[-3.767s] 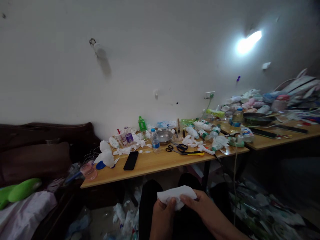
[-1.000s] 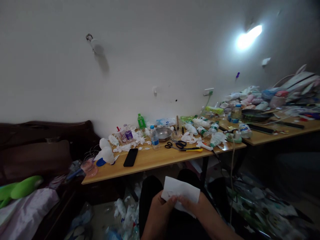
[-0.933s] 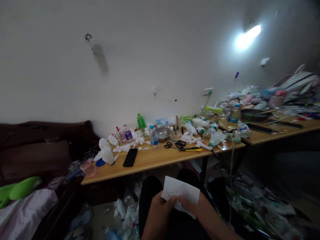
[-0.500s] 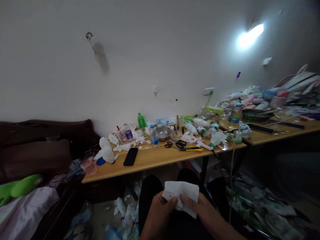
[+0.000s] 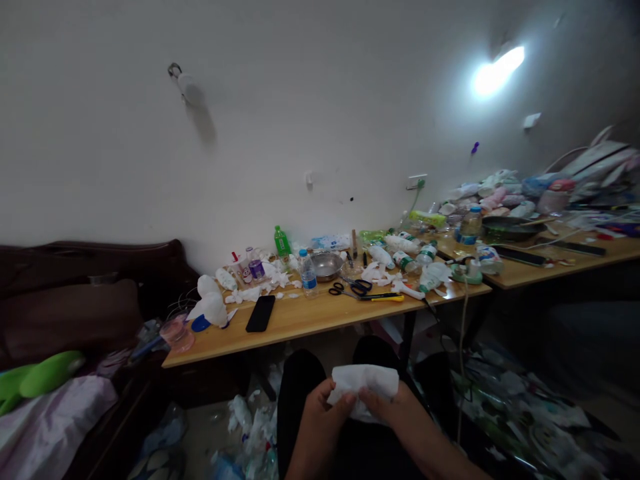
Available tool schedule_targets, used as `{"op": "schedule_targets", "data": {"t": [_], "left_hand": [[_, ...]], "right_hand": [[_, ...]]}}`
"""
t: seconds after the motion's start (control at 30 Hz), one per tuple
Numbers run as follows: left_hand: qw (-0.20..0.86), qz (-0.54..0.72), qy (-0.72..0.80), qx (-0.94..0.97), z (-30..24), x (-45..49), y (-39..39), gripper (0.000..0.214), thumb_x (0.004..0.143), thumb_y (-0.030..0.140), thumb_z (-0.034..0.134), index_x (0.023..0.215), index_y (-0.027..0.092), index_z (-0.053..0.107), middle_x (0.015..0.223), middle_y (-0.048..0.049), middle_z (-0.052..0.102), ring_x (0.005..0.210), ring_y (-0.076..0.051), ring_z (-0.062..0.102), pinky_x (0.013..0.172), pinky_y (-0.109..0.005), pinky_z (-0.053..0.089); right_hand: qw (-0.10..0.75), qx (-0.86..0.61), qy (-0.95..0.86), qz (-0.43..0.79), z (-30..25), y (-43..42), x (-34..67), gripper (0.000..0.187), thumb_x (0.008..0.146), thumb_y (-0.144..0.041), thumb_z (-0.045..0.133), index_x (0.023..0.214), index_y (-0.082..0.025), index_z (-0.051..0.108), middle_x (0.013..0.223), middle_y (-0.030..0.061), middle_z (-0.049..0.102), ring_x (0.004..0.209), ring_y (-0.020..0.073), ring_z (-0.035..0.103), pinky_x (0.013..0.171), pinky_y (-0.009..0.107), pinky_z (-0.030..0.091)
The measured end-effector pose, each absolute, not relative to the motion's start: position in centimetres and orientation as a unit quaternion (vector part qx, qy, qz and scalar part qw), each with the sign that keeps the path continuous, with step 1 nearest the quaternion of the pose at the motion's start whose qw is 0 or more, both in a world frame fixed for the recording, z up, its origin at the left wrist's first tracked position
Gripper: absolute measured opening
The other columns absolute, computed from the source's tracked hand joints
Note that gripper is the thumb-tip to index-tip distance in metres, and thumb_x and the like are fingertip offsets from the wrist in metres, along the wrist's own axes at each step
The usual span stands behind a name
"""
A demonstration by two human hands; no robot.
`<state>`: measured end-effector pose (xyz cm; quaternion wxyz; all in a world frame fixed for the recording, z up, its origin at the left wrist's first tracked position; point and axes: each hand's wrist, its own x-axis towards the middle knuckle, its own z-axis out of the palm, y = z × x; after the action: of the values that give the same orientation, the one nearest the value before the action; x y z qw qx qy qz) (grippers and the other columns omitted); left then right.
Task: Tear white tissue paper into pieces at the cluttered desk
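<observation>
A white paper tissue (image 5: pixel 367 387) is held over my lap, between my dark-trousered knees. My left hand (image 5: pixel 325 417) pinches its left edge with thumb and fingers closed. My right hand (image 5: pixel 395 417) grips the lower right part, fingers curled under the sheet. The tissue looks folded and a little crumpled. Both hands are well short of the wooden table (image 5: pixel 300 323) in front of me.
The table carries a black phone (image 5: pixel 261 313), scissors (image 5: pixel 350 288), a metal bowl (image 5: pixel 326 265), bottles and torn tissue. A second cluttered table (image 5: pixel 550 267) stands to the right. A dark sofa (image 5: pixel 70 313) is at the left; litter covers the floor.
The tissue stood opened out taller a second ago; now it is folded lower and more bunched between my hands. The camera view shifted slightly.
</observation>
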<state>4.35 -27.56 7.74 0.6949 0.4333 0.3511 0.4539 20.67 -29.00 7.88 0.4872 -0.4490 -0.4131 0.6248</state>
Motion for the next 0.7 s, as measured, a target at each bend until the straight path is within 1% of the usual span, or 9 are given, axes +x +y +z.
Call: {"op": "schedule_targets", "data": {"t": [0.13, 0.27, 0.4, 0.47, 0.5, 0.53, 0.6, 0.67, 0.7], "left_hand": [[0.706, 0.452, 0.331, 0.433, 7.4, 4.7, -27.6, 0.047, 0.071, 0.052, 0.085, 0.099, 0.014, 0.077, 0.083, -0.0056, 0.075, 0.079, -0.019, 0.064, 0.078, -0.029, 0.045], [0.693, 0.452, 0.346, 0.442, 7.6, 4.3, -27.5, 0.048, 0.070, 0.052, 0.086, 0.100, 0.015, 0.077, 0.085, -0.0055, 0.074, 0.078, -0.017, 0.061, 0.075, -0.027, 0.044], [0.671, 0.445, 0.379, 0.457, 8.2, 3.5, -27.2, 0.045, 0.074, 0.051, 0.084, 0.099, 0.014, 0.074, 0.085, -0.0052, 0.072, 0.078, -0.015, 0.059, 0.074, -0.026, 0.044], [0.661, 0.436, 0.393, 0.467, 8.6, 3.2, -27.2, 0.044, 0.073, 0.052, 0.084, 0.094, 0.014, 0.072, 0.083, -0.0045, 0.071, 0.078, -0.015, 0.059, 0.074, -0.026, 0.044], [0.657, 0.431, 0.399, 0.473, 8.8, 3.1, -27.2, 0.045, 0.073, 0.053, 0.084, 0.092, 0.015, 0.071, 0.083, -0.0039, 0.070, 0.078, -0.015, 0.058, 0.074, -0.026, 0.043], [0.654, 0.424, 0.404, 0.479, 9.0, 3.0, -27.2, 0.045, 0.073, 0.053, 0.083, 0.091, 0.015, 0.070, 0.082, -0.0033, 0.069, 0.078, -0.015, 0.058, 0.073, -0.026, 0.043], [0.653, 0.405, 0.407, 0.494, 9.4, 2.8, -27.4, 0.045, 0.073, 0.055, 0.083, 0.089, 0.016, 0.068, 0.081, -0.0022, 0.068, 0.078, -0.014, 0.057, 0.073, -0.025, 0.042], [0.658, 0.375, 0.402, 0.514, 9.6, 2.7, -27.5, 0.047, 0.072, 0.057, 0.083, 0.088, 0.015, 0.067, 0.081, -0.0024, 0.068, 0.079, -0.015, 0.058, 0.074, -0.026, 0.043], [0.662, 0.359, 0.398, 0.524, 9.7, 2.7, -27.5, 0.048, 0.072, 0.057, 0.083, 0.088, 0.015, 0.068, 0.082, -0.0032, 0.068, 0.079, -0.016, 0.059, 0.075, -0.027, 0.044]], "right_hand": [[0.481, -0.437, -0.416, 0.636, 8.1, -29.2, 20.8, 0.065, 0.071, -0.069, 0.081, 0.110, -0.017, 0.075, 0.109, 0.0112, 0.077, 0.105, 0.0332, 0.071, 0.096, 0.042, 0.053], [0.484, -0.425, -0.410, 0.646, 7.4, -29.4, 20.7, 0.062, 0.075, -0.065, 0.081, 0.112, -0.016, 0.072, 0.110, 0.0110, 0.076, 0.106, 0.0320, 0.070, 0.099, 0.043, 0.051], [0.522, -0.424, -0.380, 0.635, 5.3, -29.5, 20.7, 0.059, 0.093, -0.069, 0.057, 0.120, -0.017, 0.064, 0.116, 0.0125, 0.072, 0.105, 0.0299, 0.070, 0.093, 0.043, 0.055], [0.567, -0.471, -0.345, 0.582, 4.1, -29.3, 21.1, 0.063, 0.095, -0.074, 0.045, 0.124, -0.020, 0.059, 0.122, 0.0146, 0.068, 0.108, 0.0315, 0.067, 0.090, 0.045, 0.055], [0.590, -0.499, -0.329, 0.543, 3.7, -29.2, 21.4, 0.066, 0.095, -0.077, 0.042, 0.127, -0.021, 0.055, 0.128, 0.0154, 0.064, 0.114, 0.0327, 0.064, 0.093, 0.047, 0.053], [0.611, -0.522, -0.319, 0.503, 3.5, -29.1, 21.8, 0.068, 0.093, -0.079, 0.042, 0.130, -0.023, 0.052, 0.134, 0.0155, 0.060, 0.122, 0.0333, 0.058, 0.100, 0.049, 0.049], [0.636, -0.533, -0.340, 0.443, 4.1, -29.0, 22.9, 0.074, 0.085, -0.082, 0.054, 0.132, -0.025, 0.052, 0.142, 0.0134, 0.053, 0.134, 0.0329, 0.047, 0.114, 0.049, 0.036], [0.611, -0.487, -0.460, 0.422, 5.7, -29.1, 23.9, 0.076, 0.079, -0.076, 0.069, 0.135, -0.026, 0.057, 0.148, 0.0103, 0.049, 0.141, 0.0310, 0.040, 0.121, 0.044, 0.027], [0.563, -0.443, -0.553, 0.425, 6.8, -29.1, 24.3, 0.075, 0.080, -0.071, 0.072, 0.140, -0.027, 0.057, 0.152, 0.0092, 0.047, 0.143, 0.0301, 0.037, 0.122, 0.043, 0.025]]}}
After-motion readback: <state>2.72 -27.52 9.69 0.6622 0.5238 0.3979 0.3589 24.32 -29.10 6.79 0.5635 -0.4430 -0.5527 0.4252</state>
